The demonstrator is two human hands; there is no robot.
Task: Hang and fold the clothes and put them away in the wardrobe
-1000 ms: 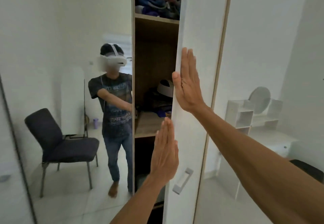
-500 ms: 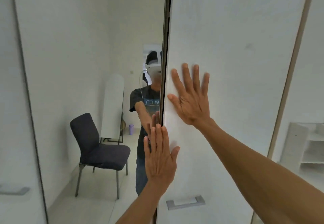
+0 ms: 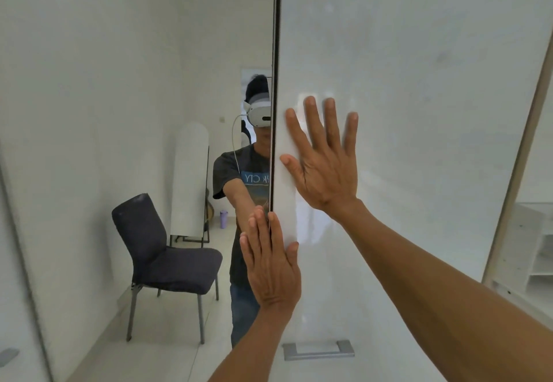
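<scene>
Wardrobe door (image 3: pixel 419 112): a white panel was seen filling the centre and right, brought up against the mirrored door (image 3: pixel 119 82) on the left, with only a thin dark seam (image 3: pixel 276 52) left between them.
Right hand (image 3: pixel 324 166): it was laid flat on the white door just right of the seam, fingers straight and spread wide, nothing held.
Left hand (image 3: pixel 273 265): it was placed lower and nearer, fingers straight and close together, nothing held; the thumb lay on the white door and the fingers reached over the seam onto the mirror.
Handle (image 3: pixel 318 350): a grey bar low on the white door, below the left hand, was left untouched.
Clothes: none were seen; whether any lay behind the doors could not be told.
Mirror contents: a dark chair (image 3: pixel 161 250) and a person wearing a headset were reflected.
Step judged: the door was being pressed home, so the putting-away was taken to be at or near its end.
Risk, fingers: skin could be nipped at the seam, because the left fingers bridged it while pressure was applied.
Risk, door: it could spring back if fabric were trapped inside.
Risk, mirror: the glass could be smeared or strained by a hard push.
</scene>
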